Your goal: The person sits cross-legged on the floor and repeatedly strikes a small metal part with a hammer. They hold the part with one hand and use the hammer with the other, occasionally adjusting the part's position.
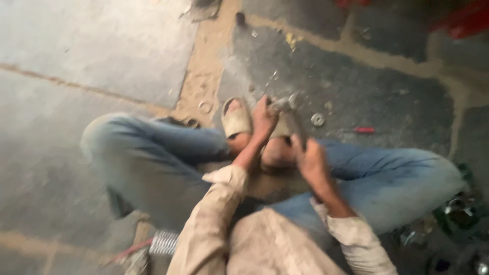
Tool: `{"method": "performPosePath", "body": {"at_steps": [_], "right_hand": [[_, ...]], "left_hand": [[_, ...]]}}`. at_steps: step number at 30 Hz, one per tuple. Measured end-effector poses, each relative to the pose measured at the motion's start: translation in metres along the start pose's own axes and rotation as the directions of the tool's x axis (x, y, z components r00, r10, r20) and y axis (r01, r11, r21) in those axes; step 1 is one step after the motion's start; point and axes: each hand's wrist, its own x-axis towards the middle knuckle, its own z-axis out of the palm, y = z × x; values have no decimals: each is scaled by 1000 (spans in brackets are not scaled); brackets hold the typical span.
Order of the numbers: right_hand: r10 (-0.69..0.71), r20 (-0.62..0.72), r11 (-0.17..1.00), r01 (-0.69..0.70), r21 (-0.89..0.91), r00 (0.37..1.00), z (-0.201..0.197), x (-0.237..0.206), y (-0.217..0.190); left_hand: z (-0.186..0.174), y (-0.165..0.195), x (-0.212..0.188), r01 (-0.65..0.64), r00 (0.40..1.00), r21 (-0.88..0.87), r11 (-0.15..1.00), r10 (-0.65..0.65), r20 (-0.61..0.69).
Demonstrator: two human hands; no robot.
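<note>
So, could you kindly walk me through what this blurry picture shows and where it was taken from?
It comes from a camera worn on a person's head, looking down. The person sits on a stone floor in blue jeans and sandals. The left hand and right hand meet at a small metal part by the feet; blur hides the exact grip and what the part is. On the floor lie a round metal washer, a red-handled tool and, near the bottom edge, a coiled spring.
</note>
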Motion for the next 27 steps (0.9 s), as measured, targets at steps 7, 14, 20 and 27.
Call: {"method": "performPosePath", "body": {"at_steps": [7,14,20,27], "right_hand": [[293,49,756,-262,600,955,16,3,50],[270,208,712,-340,614,940,29,2,46],[267,235,706,-356,612,935,26,-2,42],[282,297,683,-408,605,912,11,-2,22]], "left_hand": [[-25,1,39,180,971,-96,979,-193,-142],[-48,7,57,263,949,-278,924,-300,-100],[-43,10,49,249,960,-154,956,-265,-87],[-39,7,43,196,976,146,970,-179,-122]]}}
